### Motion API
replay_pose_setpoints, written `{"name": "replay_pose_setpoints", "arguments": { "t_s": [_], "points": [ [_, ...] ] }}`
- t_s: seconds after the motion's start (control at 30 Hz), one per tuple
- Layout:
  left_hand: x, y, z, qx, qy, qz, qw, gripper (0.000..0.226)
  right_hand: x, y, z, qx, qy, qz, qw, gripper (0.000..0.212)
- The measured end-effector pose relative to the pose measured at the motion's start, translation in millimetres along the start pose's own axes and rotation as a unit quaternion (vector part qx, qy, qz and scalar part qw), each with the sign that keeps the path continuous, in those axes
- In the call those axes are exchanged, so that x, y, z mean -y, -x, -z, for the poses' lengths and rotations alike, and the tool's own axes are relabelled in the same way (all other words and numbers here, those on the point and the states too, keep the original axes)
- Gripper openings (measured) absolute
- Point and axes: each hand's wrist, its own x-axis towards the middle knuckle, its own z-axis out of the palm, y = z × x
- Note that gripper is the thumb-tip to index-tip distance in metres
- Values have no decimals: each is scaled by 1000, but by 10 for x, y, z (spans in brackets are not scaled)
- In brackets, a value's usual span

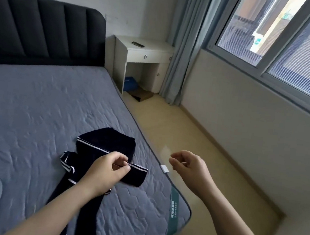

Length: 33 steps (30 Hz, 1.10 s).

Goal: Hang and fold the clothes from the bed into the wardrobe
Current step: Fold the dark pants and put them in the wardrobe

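Note:
A dark navy garment with white stripes [106,147] lies crumpled near the right edge of the grey quilted mattress [39,107]. My left hand [108,171] pinches a striped edge of the garment between thumb and fingers. Off the bed's edge, my right hand [187,167] hovers above the floor with its fingers loosely curled, and nothing shows in it. The wardrobe is not in view.
A dark padded headboard [45,31] stands at the back. A white bedside desk [144,60] with a remote on top sits in the corner, a blue box and cardboard beneath it. Blue curtains [185,45] and a window [279,40] line the right wall. Beige floor [186,138] runs beside the bed.

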Motion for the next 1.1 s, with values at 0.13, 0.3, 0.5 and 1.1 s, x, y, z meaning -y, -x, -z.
{"name": "replay_pose_setpoints", "arguments": {
  "t_s": [0.13, 0.3, 0.5, 1.1],
  "points": [
    [137, -263, 9, -36, -5, 32, 999, 17, -126, -528, -184, 57, 17, 14, 998, 4],
    [343, -605, -62, -94, -20, 97, 991, 15, -320, -1233, -423, 141, 42, 39, 988, 6],
    [547, -1110, -556, -188, 17, 193, 963, 15, -770, -2185, -738, 257, 63, 83, 961, 7],
    [2664, -1564, -1651, -242, 24, 427, 871, 21, -2359, -3128, -2976, 423, 152, 71, 890, 28]
  ]
}}
